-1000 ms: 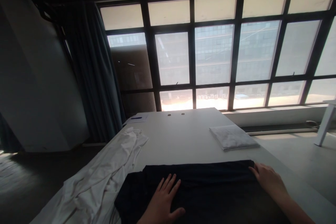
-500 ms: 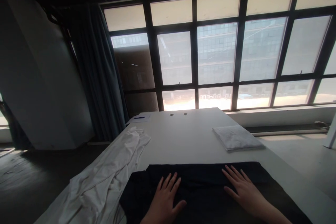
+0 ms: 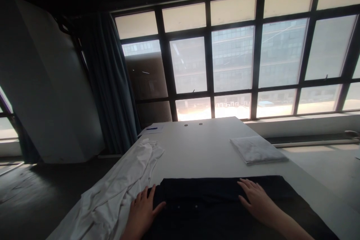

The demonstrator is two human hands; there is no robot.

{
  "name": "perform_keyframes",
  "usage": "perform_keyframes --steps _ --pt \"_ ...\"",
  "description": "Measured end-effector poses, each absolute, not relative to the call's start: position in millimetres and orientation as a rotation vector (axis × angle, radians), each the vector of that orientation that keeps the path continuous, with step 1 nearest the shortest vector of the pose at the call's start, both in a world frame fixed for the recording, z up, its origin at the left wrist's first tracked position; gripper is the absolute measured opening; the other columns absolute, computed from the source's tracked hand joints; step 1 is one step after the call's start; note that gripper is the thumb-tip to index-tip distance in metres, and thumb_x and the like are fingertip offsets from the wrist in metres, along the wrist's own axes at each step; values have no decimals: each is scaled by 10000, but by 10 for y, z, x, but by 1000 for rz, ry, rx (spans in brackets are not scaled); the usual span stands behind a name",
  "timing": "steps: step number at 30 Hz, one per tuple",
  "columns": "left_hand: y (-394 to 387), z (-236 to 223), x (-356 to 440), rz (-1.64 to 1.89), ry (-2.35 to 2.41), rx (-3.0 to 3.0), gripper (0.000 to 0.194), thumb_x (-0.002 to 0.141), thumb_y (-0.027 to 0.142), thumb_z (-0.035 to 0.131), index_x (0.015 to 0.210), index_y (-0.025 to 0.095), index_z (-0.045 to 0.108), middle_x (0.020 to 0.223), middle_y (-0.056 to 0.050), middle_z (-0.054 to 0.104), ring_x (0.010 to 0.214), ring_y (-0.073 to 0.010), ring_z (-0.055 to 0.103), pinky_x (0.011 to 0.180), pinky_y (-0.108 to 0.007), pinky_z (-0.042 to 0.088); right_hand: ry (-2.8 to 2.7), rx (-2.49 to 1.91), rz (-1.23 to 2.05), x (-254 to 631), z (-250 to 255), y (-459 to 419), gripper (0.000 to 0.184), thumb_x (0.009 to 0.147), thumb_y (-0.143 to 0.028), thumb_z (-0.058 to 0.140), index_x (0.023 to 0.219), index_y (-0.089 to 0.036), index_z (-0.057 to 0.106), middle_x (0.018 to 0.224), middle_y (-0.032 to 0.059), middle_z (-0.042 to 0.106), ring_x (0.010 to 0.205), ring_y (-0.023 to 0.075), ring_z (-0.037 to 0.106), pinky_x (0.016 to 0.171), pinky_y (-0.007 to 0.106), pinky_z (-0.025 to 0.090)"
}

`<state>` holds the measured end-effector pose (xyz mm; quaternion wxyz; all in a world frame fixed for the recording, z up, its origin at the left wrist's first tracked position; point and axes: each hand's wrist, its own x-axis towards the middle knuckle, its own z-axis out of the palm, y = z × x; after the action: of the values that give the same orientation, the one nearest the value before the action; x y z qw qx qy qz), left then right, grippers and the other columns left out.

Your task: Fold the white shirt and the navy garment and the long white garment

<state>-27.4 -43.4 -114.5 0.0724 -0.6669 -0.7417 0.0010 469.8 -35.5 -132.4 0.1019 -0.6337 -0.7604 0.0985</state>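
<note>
A dark, nearly black garment (image 3: 208, 202) lies spread flat across the near part of the white table, with a couple of small pale dots, perhaps buttons, showing on it. At the garment's left edge rests my left hand (image 3: 143, 208), fingers spread and holding nothing. My right hand (image 3: 257, 198) lies on the upper right part of the cloth, palm down with its fingers stretched out. The garment's near edge runs out of view at the bottom.
Crumpled white cloth (image 3: 118, 191) covers the table's left side. A folded white cloth (image 3: 257, 150) lies at the right. Farther back are a paper with a dark pen (image 3: 152, 128) and two round table inserts (image 3: 186, 125). Beyond the white table (image 3: 197, 150) stand windows and a blue curtain (image 3: 112, 82).
My left hand has slid left from the middle of the dark garment to its left edge, uncovering the pale dots. My right hand has barely moved. The view has shifted slightly.
</note>
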Motion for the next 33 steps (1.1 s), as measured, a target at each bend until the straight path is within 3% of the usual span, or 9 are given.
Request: perform_keyframes --steps 2,5,9,14,20,23,28,31,33 --pt "-442 -1103 -314 54 -2248 -1888 828 909 652 458 1533 109 433 1417 -238 576 1239 -416 576 995 -515 454 -2323 -1665 390 4301 -1164 -442 668 950 -568 453 1513 -211 486 1618 94 357 1507 326 302 1254 556 192" --pt "-457 -1043 -425 90 -2279 -1809 755 933 578 466 1438 18 511 1246 -259 660 1099 -396 652 916 -466 486 -2457 -1397 515 3731 -981 -572 747 914 -603 527 1552 -229 420 1647 78 294 1540 328 206 1271 564 104" --pt "-440 -1010 -601 70 -2347 -1888 474 955 454 490 1232 93 625 1092 -187 729 1041 -342 695 836 -389 497 -2531 -1195 631 3185 -1009 -610 893 886 -702 537 1591 -195 331 1657 108 238 1548 363 140 1263 601 48" --pt "-372 -1038 -666 -7 -2298 -1896 316 962 332 461 1138 145 646 1097 -146 708 1038 -313 672 849 -383 476 -2474 -1209 671 2966 -1289 -524 829 939 -703 445 1587 -196 341 1661 99 224 1551 358 132 1264 599 18" --pt "-342 -1011 -608 -97 -2237 -1911 339 994 378 370 1000 179 644 1067 -143 689 1054 -322 647 881 -398 459 -2433 -1160 704 3047 -1336 -520 677 971 -552 460 1562 -229 399 1654 55 278 1552 301 171 1281 539 26" --pt "-334 -914 -590 -282 -2372 -2078 318 1004 368 306 984 203 577 991 -113 708 988 -284 681 832 -365 460 -2377 -1189 687 3035 -1324 -525 720 908 -473 557 1555 -193 407 1621 84 359 1531 299 241 1285 520 63" --pt "-284 -596 -414 -777 -2344 -2486 263 947 452 400 859 236 521 863 -18 675 868 -211 667 780 -297 471 -2269 -1210 699 2992 -1349 -506 821 806 -414 645 1546 -150 408 1557 119 457 1492 300 327 1286 496 89" --pt "-274 -316 -112 -1087 -2396 -2672 310 924 533 454 841 237 496 765 38 599 726 -170 637 633 -253 489 -2201 -1228 714 2976 -1381 -500 880 720 -380 712 1522 -144 437 1528 145 488 1463 330 374 1278 521 116" --pt "-275 -125 159 -1193 -2481 -2834 336 903 575 488 869 240 486 709 61 546 597 -158 607 470 -225 447 -2072 -1227 769 2967 -1422 -479 820 752 -422 701 1495 -164 471 1470 146 550 1429 336 423 1270 530 139"
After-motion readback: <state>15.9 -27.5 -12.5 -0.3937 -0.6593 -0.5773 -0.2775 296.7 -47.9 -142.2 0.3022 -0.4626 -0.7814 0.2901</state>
